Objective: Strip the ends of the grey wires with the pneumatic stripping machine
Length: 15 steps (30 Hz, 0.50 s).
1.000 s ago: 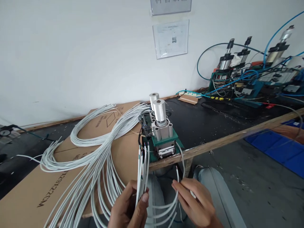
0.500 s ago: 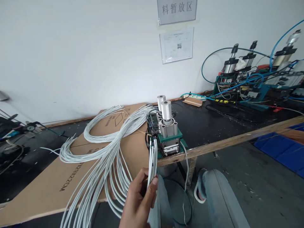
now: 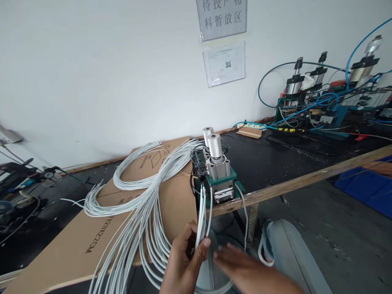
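Observation:
My left hand (image 3: 183, 263) pinches a small bunch of white cable ends (image 3: 202, 212) upright, just in front of the green pneumatic machine (image 3: 219, 175) at the bench edge. Beside it my right hand (image 3: 241, 267) reaches in from the lower right, blurred, with fingers stretched flat toward the left thumb and nothing visibly held. The cables loop back into a large white bundle (image 3: 137, 212) lying across a flat cardboard sheet (image 3: 76, 241).
A black bench top (image 3: 275, 163) with a wooden edge runs to the right. More pneumatic machines with blue hoses (image 3: 321, 102) stand at the far right. Blue crates (image 3: 367, 188) sit on the floor. My knee (image 3: 284, 249) is under the bench edge.
My right hand dropped out of view half a second ago and now comes back toward the left hand. The view lifted a little and shifted; the left hand keeps the cable ends.

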Motion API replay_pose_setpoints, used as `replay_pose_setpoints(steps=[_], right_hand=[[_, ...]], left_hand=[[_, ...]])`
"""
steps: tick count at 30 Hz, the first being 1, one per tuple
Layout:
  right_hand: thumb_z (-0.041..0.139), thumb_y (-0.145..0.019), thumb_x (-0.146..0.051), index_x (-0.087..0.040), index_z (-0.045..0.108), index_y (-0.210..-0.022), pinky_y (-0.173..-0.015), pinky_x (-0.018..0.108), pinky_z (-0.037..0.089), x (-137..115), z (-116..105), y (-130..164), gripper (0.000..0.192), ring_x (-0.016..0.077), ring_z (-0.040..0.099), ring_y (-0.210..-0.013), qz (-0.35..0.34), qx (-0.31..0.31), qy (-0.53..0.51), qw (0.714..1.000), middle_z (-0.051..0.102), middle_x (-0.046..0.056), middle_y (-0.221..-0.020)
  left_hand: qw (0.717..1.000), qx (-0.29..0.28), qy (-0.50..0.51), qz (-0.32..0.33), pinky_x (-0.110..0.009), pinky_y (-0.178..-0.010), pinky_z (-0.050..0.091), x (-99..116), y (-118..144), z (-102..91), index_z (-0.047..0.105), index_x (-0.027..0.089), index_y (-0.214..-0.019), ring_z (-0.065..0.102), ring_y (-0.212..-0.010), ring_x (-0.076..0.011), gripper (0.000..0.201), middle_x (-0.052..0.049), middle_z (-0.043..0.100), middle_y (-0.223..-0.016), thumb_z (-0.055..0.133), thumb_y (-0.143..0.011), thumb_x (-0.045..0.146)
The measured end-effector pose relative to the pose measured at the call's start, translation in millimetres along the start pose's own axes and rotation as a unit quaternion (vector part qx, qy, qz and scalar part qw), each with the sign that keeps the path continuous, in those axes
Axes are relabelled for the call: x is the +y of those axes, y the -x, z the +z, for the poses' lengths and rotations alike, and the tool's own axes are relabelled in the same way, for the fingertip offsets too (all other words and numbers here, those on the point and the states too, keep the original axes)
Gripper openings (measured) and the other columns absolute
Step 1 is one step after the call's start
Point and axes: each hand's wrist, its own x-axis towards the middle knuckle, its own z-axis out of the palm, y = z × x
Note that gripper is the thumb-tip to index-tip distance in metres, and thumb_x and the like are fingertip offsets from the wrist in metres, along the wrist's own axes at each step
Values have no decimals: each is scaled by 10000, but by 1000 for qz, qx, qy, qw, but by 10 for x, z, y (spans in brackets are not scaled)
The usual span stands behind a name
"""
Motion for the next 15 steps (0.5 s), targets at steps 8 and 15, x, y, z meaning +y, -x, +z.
replay_pose_setpoints(steps=[8,15], right_hand=[[537,-1000,-442,-202,679,-1075,-719,297,637,95,-376,-593,289,212,743,-902,177,148,-348,909,743,84,-959],[515,-928,-679,-171,598,-807,-464,204,400,-118,224,-533,528,74,369,-460,249,178,-528,792,315,-94,-578]], left_hand=[[999,-30,-33,-31,-235,-612,370,-60,-21,36,610,179,-710,443,-647,-151,351,24,496,-670,746,-821,482],[996,78,-47,19,-232,-583,418,110,-2,90,677,205,-842,501,-590,-157,291,21,542,-641,656,-894,491]])
